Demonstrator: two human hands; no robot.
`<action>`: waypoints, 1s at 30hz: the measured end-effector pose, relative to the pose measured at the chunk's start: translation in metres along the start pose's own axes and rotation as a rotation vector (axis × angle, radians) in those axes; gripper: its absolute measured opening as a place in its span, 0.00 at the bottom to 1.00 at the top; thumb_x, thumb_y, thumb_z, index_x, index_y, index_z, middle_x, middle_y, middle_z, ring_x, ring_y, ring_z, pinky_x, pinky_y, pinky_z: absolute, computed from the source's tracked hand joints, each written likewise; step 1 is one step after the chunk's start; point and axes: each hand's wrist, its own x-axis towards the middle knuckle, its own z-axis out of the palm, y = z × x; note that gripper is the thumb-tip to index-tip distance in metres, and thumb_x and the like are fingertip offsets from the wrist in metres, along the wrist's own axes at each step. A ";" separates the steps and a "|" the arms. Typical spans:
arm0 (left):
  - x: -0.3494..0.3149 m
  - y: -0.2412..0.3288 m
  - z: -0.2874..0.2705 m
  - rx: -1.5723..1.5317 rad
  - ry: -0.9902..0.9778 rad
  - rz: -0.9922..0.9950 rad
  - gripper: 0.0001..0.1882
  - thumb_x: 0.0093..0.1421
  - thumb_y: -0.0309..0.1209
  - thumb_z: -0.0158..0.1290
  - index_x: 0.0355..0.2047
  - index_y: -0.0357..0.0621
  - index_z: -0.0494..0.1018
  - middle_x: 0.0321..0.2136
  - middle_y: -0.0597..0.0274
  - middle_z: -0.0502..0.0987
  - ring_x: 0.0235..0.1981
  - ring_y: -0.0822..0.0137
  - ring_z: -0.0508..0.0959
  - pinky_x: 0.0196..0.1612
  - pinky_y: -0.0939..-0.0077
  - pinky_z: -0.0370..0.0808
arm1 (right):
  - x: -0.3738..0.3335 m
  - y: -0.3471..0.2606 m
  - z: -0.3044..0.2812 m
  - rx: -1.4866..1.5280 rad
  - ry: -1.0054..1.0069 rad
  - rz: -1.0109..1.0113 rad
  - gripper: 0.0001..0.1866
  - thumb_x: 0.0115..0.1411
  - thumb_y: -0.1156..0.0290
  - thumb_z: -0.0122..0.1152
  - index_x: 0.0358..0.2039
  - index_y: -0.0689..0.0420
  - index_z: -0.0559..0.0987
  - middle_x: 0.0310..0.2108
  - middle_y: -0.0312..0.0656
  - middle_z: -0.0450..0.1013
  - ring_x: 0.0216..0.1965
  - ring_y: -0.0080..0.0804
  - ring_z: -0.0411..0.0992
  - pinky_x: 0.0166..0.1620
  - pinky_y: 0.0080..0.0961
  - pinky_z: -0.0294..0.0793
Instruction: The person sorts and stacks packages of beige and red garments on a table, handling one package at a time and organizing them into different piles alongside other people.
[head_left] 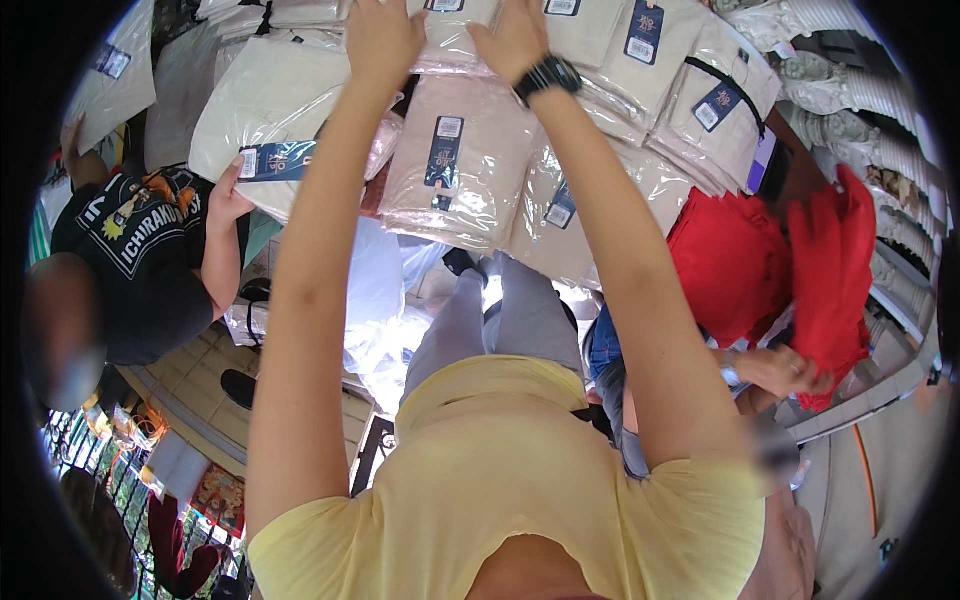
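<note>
At the far edge of the pile, my left hand (383, 45) and my right hand (512, 48) grip the two sides of a pale plastic-wrapped garment (452, 42). Both thumbs point inward over it; the upper frame edge cuts off most of the fingers. My right wrist wears a black watch (549, 79). Just nearer than my hands lies a stack of pinkish wrapped garments (480, 110) with a dark blue tag (443, 155). Cream wrapped garments (610, 185) spread to its right, under my right forearm.
On the left, a co-worker in a black T-shirt (140, 235) holds a cream wrapped package (265, 95). At right, another person's hand (785, 372) is beside red cloth (830, 285), blurred by motion. Bundled white goods (850, 95) fill shelves at the far right.
</note>
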 end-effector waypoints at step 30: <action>-0.286 -0.071 0.041 -1.363 -0.979 -0.985 0.39 0.48 0.35 0.65 0.58 0.37 0.61 0.49 0.51 0.72 0.51 0.63 0.72 0.56 0.70 0.66 | -0.231 -0.015 -0.076 0.935 -0.482 1.179 0.37 0.42 0.75 0.73 0.52 0.66 0.66 0.44 0.48 0.73 0.43 0.36 0.74 0.47 0.30 0.75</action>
